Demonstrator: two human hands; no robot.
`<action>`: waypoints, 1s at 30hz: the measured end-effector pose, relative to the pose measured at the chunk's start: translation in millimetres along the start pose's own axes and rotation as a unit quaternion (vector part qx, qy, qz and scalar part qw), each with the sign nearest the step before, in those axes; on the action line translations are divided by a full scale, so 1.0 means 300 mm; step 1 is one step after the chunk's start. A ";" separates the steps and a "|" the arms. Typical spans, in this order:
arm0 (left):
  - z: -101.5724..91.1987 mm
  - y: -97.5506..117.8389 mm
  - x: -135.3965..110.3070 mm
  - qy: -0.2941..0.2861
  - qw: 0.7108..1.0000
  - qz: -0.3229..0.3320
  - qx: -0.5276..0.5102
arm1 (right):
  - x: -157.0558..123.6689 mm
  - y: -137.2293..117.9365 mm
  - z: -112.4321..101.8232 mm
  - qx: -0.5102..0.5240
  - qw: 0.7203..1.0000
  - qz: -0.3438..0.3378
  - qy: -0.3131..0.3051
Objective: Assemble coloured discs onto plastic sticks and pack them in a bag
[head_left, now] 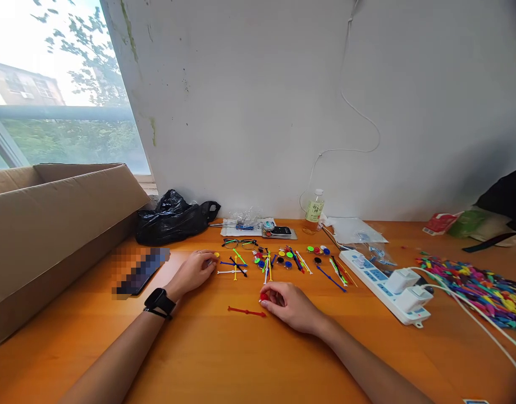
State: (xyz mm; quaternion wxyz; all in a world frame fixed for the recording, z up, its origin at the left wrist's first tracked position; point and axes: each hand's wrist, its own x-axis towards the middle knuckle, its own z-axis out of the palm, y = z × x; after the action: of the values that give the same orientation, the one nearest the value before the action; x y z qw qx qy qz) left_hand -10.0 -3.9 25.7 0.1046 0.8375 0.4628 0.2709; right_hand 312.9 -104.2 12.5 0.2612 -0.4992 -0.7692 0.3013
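Observation:
My right hand (289, 306) rests on the orange table (224, 359), fingers curled and pinching a small red round connector (263, 296). A thin red stick (246, 311) lies just left of it, its right tip close to my fingers. My left hand (196, 270), with a black watch on the wrist, lies farther back with its fingertips pinched on a small yellow piece (216, 255). Beyond both hands lie several loose coloured sticks (236, 266) and round connectors (283, 257).
An open cardboard box (51, 224) fills the left side. A phone (142, 270), black plastic bag (173, 220), glasses (240, 243) and bottle (314, 210) stand further back. A white power strip (384, 283) with cables and a heap of coloured pieces (476, 283) occupy the right.

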 end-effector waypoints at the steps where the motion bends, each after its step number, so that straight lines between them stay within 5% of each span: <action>1: -0.017 -0.004 -0.004 -0.002 1.000 -0.001 0.002 | 0.000 0.002 0.001 0.005 1.000 -0.001 -0.001; 6: -0.070 -0.005 -0.017 -0.013 0.999 -0.039 0.029 | 0.001 0.010 0.002 0.012 1.000 0.000 -0.003; 11: -0.010 0.003 -0.014 0.040 0.999 0.002 0.002 | -0.003 -0.008 -0.007 0.004 1.000 -0.002 -0.007; 15: 0.042 -0.009 -0.007 0.000 0.997 0.074 0.025 | -0.007 -0.020 -0.011 -0.009 1.000 -0.011 -0.007; 22: 0.024 -0.043 -0.013 0.012 0.997 0.063 0.034 | -0.011 -0.025 -0.013 -0.015 1.000 -0.024 -0.014; 30: 0.069 0.110 -0.030 -0.011 0.992 0.125 0.018 | -0.012 -0.026 -0.012 -0.018 0.999 -0.033 -0.013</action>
State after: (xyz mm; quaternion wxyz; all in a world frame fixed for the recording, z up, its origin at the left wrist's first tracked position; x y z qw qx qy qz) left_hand 21.2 -27.9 19.4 0.0598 0.8934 0.3583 0.2643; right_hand 311.7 -109.4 20.2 0.2521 -0.4744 -0.7938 0.2851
